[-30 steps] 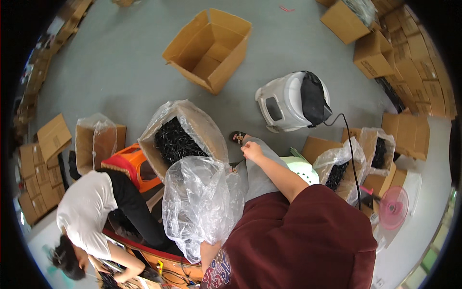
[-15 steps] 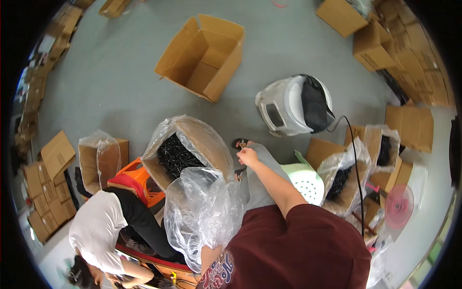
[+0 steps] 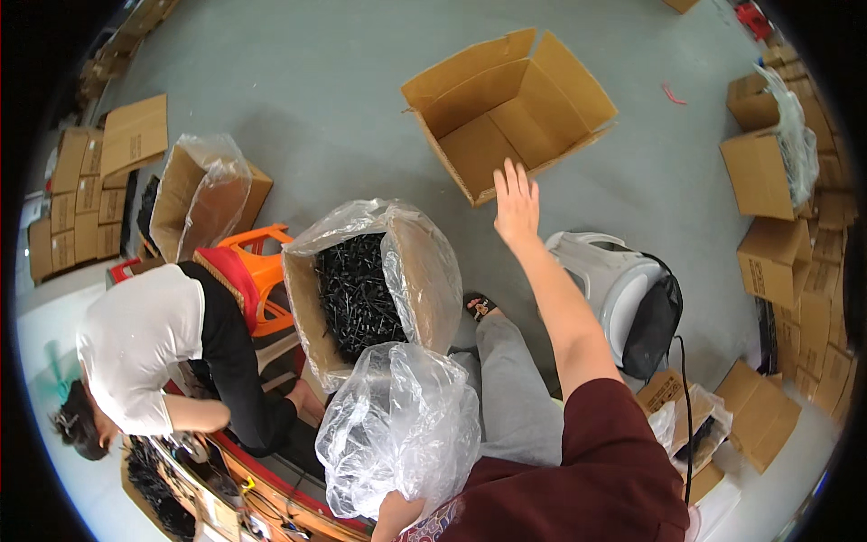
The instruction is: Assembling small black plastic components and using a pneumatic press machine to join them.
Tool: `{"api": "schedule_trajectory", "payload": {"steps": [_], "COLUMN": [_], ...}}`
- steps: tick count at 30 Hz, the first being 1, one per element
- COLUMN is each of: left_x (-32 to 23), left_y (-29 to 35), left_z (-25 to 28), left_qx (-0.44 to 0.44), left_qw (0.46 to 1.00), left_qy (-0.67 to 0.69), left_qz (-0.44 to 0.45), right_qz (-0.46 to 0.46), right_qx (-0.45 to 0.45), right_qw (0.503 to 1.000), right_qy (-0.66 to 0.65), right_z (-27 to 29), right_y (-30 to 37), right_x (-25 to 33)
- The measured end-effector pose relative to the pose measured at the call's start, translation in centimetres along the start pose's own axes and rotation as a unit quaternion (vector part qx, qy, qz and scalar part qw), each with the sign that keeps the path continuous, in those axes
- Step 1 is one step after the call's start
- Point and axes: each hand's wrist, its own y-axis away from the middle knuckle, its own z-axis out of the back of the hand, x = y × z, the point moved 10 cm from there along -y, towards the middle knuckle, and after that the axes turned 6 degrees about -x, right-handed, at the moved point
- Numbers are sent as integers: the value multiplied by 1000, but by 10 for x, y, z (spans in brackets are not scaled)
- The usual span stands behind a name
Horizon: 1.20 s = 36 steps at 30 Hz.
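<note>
My left hand (image 3: 397,511) is closed on a crumpled clear plastic bag (image 3: 397,425), low in the head view near my body. My right arm is stretched forward, and my right hand (image 3: 517,206) is open with its fingers extended. Its fingertips overlap the near edge of an open cardboard box (image 3: 474,149) on the floor; I cannot tell whether they touch it. Inside, that box shows only bare cardboard. Beside the bag stands a plastic-lined carton (image 3: 423,287) holding a heap of thin black plastic pieces (image 3: 357,294).
A co-worker in a white top (image 3: 144,348) bends over a workbench (image 3: 280,497) at left, near an orange plastic stool (image 3: 262,262). A white rounded appliance-like seat (image 3: 601,280) with a black cover stands at right. Stacked cartons (image 3: 781,262) line the right side; a cable (image 3: 684,406) hangs nearby.
My right hand has moved from beside my knee out to the cardboard box, and its fingers have opened. The view has turned. My left hand stays with the plastic bag.
</note>
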Motion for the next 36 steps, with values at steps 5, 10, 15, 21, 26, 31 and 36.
{"api": "schedule_trajectory", "payload": {"steps": [5, 10, 15, 21, 26, 31, 36], "left_x": [3, 14, -1, -22, -46, -17, -8], "left_y": [-2, 0, -1, -1, 12, 30, 17], "left_z": [-31, -56, -70, -34, 43, 119, 169], "left_qx": [34, 53, 60, 13, -96, -207, -196], "left_qw": [999, 995, 996, 990, 887, 884, 887], "left_qy": [25, 71, 56, 135, 385, 316, 297], "left_qz": [22, 54, 42, -47, -236, -276, -296], "right_qz": [131, 288, 374, 421, 411, 426, 315], "right_qx": [240, 235, 294, 342, 334, 349, 407], "right_qw": [950, 920, 869, 830, 845, 832, 855], "right_qy": [150, 126, 138, 132, 74, 64, 63], "right_z": [-98, -100, -67, -39, -39, -16, 3], "right_y": [-29, 24, 82, 149, 194, 243, 252], "right_x": [-31, -56, -77, -49, -2, 17, 25]}}
